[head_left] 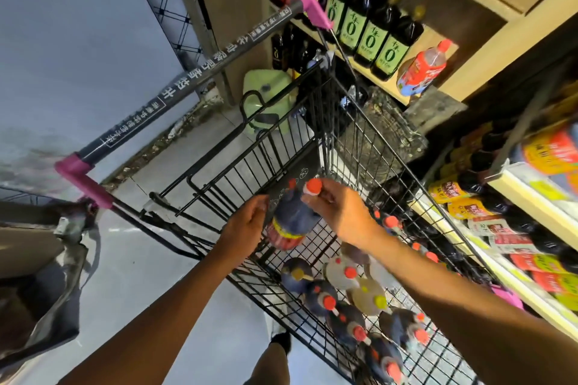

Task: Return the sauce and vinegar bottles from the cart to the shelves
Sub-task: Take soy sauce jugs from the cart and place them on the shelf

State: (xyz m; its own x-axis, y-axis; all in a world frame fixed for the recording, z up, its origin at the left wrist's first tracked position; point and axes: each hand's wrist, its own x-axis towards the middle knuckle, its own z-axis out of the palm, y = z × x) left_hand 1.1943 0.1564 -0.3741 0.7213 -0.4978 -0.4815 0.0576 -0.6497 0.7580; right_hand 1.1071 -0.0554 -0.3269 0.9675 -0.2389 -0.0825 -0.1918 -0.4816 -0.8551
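your right hand (341,212) pinches the red cap (313,187) of one dark bottle (291,225), thumb and fingertips curled tight round the top. your left hand (250,223) grips the same bottle's side, just above its red and yellow label. a second small red top shows just beside the pinched cap; you cannot tell whether it belongs to another bottle. both forearms reach forward from the bottom of the view, the right wrist bent down over the bottle.

the bottle hangs upright over the near end of the cart (250,162), above the wire floor. below it at least seven bottles lie in the basket: five dark, two pale, most with red caps. more red caps along the right wall are too blurred to count.

the cart's grey handle (187,78) has two pink ends. on the wooden shelf (488,50) to the right stand four green-labelled dark bottles (372,39) in a row, with one red-labelled bottle (422,69) tilted beside them.
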